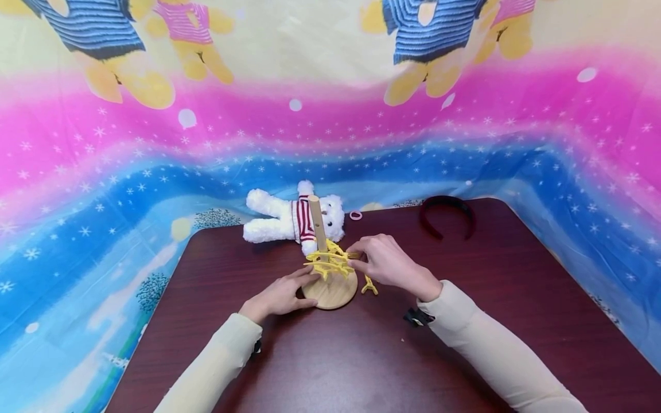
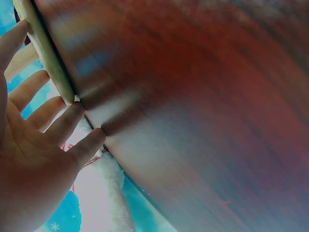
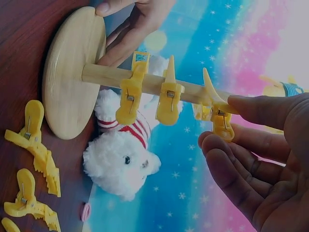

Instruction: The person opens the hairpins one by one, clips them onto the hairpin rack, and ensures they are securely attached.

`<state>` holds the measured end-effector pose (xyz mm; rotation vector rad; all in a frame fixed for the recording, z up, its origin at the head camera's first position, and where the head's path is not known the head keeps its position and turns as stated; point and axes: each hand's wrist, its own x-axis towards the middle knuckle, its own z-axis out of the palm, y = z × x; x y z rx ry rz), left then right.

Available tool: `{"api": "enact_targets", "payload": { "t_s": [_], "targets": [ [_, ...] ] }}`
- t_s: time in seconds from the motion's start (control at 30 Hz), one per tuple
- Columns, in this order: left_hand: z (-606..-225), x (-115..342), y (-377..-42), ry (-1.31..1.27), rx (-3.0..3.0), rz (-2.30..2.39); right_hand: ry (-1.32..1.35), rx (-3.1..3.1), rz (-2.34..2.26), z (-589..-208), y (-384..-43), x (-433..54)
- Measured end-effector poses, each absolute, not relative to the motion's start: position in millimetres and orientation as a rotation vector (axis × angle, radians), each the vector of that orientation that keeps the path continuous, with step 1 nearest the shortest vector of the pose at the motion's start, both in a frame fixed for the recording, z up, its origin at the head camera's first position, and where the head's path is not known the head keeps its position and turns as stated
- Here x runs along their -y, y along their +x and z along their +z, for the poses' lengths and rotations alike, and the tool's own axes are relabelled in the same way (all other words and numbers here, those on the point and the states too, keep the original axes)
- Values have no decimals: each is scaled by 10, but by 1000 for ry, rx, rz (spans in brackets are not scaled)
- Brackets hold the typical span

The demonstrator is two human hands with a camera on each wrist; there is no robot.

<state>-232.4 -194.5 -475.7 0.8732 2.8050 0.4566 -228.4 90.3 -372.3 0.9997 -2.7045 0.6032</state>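
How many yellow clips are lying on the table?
3 in the right wrist view: one clip nearest the wooden base, a second clip lower in the picture, a third clip cut off at the bottom-left corner. More may be hidden.

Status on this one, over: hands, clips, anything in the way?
Left hand touching round wooden base. Right hand pinching yellow clip at post. Loose clips on table beside base. No obstruction seen; white plush toy lies behind.
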Motion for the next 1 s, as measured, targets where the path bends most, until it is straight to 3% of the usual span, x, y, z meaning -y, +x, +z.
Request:
{"api": "enact_targets", "payload": {
  "t_s": [1.0],
  "targets": [
    [-4754, 1946, -2320, 907, -2819, 448, 1037, 2709, 578, -3809, -2346, -751]
  ]
}}
